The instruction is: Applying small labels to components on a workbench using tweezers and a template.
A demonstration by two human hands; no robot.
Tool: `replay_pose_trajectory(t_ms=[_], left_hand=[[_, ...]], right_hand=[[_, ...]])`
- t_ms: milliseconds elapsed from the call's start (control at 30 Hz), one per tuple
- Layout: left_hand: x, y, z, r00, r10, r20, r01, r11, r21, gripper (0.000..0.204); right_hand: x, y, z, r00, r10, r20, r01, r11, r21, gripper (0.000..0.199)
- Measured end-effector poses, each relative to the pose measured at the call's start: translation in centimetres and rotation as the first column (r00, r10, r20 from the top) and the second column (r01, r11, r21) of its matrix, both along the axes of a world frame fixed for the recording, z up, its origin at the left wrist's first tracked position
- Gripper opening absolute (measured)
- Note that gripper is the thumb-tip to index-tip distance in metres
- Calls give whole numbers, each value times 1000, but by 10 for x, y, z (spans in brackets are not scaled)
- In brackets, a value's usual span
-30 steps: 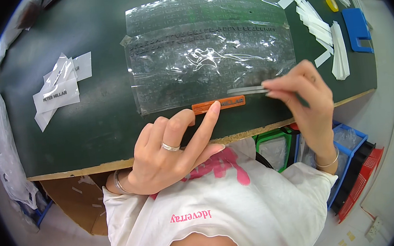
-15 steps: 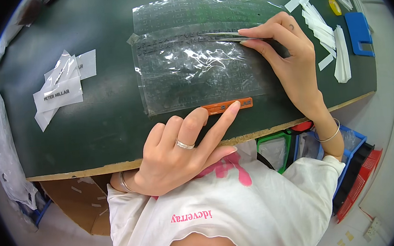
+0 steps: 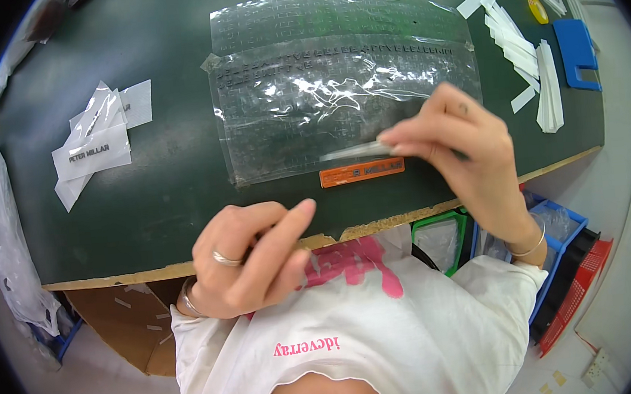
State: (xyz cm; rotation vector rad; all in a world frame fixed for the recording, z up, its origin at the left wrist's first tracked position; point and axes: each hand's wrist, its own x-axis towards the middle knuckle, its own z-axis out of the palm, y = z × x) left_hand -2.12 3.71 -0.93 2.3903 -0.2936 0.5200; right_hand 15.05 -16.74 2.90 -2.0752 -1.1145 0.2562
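Observation:
My right hand (image 3: pixel 465 143) pinches slim metal tweezers (image 3: pixel 353 152), their tips blurred and pointing left. The tweezers hover over the lower part of a transparent plastic sheet (image 3: pixel 265 137), just above an orange strip-shaped template (image 3: pixel 363 178). Raised dark letters sit along the template, which lies by the sheet's lower edge. Rows of small dark letters (image 3: pixel 303 55) run across the upper part of the sheet. Near the table's front edge, my left hand (image 3: pixel 254 262) is raised off the template, index finger stretched and other fingers loosely bent, holding nothing.
Translucent lettered slips (image 3: pixel 94 156) lie in a pile at the left. White paper strips (image 3: pixel 510 41), a small yellow object (image 3: pixel 537 10) and a blue plastic piece (image 3: pixel 575 54) lie at the right. Below the table edge (image 3: pixel 131 276) are a cardboard box (image 3: pixel 109 320) and crates.
My left hand has lifted off the orange template and drawn back left, uncovering its letters. My right hand has brought the tweezers down from the letter rows to just above the template.

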Motion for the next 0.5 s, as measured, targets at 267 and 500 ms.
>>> replay_pose_trajectory(t_ms=[267, 500], left_hand=[[0, -6, 10, 982, 144, -120, -125, 981, 151, 45], [3, -10, 11, 985, 136, -104, -101, 953, 286, 50]], right_hand=[[-19, -8, -4, 997, 2, -76, -3, 1000, -14, 21], [-23, -8, -4, 996, 18, 91, -17, 1000, -9, 23]])
